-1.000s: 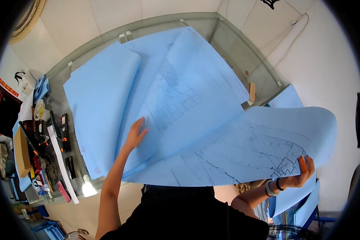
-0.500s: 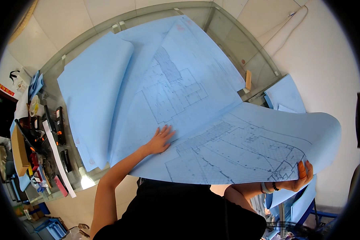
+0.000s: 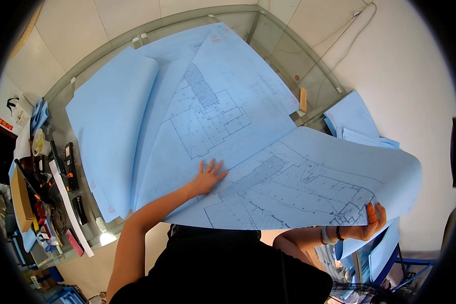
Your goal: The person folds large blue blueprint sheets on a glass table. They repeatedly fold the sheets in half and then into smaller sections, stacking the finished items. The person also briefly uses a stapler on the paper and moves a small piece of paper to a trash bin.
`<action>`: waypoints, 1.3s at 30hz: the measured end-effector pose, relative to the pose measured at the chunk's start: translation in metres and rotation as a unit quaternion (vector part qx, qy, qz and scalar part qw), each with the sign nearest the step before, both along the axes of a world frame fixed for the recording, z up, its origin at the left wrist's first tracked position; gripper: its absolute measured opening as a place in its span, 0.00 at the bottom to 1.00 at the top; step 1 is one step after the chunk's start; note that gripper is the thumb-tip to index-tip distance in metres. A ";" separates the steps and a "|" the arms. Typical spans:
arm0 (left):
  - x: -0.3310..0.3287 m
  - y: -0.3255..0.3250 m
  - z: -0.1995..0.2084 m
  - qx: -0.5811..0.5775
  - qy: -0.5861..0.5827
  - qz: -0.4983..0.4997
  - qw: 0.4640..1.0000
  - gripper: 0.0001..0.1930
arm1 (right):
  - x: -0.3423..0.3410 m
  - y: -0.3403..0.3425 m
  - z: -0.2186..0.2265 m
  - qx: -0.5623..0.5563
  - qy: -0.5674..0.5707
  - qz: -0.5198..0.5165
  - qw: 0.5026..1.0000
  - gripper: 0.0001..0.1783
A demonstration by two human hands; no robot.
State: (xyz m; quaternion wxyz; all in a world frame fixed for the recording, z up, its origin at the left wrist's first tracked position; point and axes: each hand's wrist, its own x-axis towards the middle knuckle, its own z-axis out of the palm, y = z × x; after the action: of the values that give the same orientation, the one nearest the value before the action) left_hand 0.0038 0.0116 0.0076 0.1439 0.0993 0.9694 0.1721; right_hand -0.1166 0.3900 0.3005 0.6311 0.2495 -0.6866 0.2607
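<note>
Resting fingers-wide on blue drawing sheets (image 3: pixel 207 121), too overlapped to count, atop one glass table (image 3: pixel 274 46), is one left hand (image 3: pixel 207 179). One right hand (image 3: pixel 373 223), wearing two bands (image 3: pixel 325 234), grips one raised sheet's (image 3: pixel 314 177) near edge.

No words or numbers can be read clearly. Dark plan lines (image 3: pixel 207 124) with tiny marks are borne by the blue paper (image 3: pixel 177 167) spread across the glass table (image 3: pixel 278 61) – too fine to be deciphered. Blurred reddish marks are seen at 2 places: near the paper's far corner and at its near-left corner. Yellowish characters are carried by a red strip (image 3: pixel 1 121) beyond the table's left edge – illegible.
</note>
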 end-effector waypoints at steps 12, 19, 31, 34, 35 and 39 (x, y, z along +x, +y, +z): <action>0.017 -0.030 0.009 0.191 -0.017 0.209 0.959 0.30 | -0.002 -0.020 0.013 -0.002 0.006 -0.013 1.000 0.12; 0.046 -0.174 0.078 0.512 0.148 0.339 0.776 0.27 | -0.054 -0.109 0.046 0.018 -0.047 0.112 0.992 0.15; 0.229 -0.403 0.087 0.445 0.421 0.522 0.594 0.28 | -0.129 -0.294 -0.010 0.188 -0.379 0.489 0.763 0.50; 0.278 -0.438 0.052 0.395 0.413 0.592 0.568 0.27 | -0.147 -0.289 -0.106 0.163 -0.490 0.455 0.726 0.49; 0.295 -0.449 0.046 0.354 0.406 0.619 0.571 0.27 | -0.165 -0.277 -0.159 0.153 -0.488 0.404 0.759 0.52; 0.332 -0.454 0.027 0.236 0.398 0.656 0.596 0.29 | -0.190 -0.227 -0.292 0.132 -0.676 0.057 0.723 0.67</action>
State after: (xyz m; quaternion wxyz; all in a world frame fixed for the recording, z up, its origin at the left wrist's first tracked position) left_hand 0.3354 -0.4423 0.0343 -0.4368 -0.4747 0.6594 0.3860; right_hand -0.3068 0.1629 0.0083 -0.0556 0.1267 -0.9429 0.3031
